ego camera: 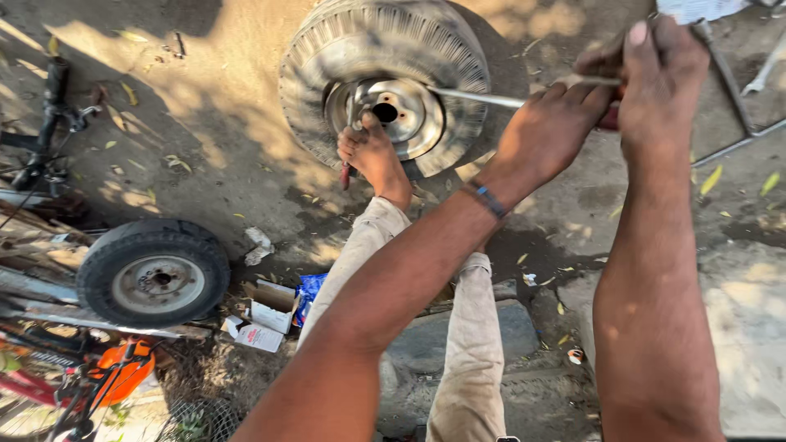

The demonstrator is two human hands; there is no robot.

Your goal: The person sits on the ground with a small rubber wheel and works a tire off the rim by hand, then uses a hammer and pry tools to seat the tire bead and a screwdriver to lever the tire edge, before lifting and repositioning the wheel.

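Both fists, left hand and right hand, closed on the lever wedged into the tyre lying ahead; keep your foot braced on the rim, pull steadily

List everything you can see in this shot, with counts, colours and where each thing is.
tyre: one, grey on a metal rim, top centre on the dirt
bar: one, steel, from the rim to the hands
small wheel: one, black, left
boxes: two, white card, beside the small wheel
wrapper: one, blue, by the boxes
bike: one, orange and red, bottom left
foot: one, bare, pressed on the rim
left hand: grips the bar
right hand: grips the bar's end
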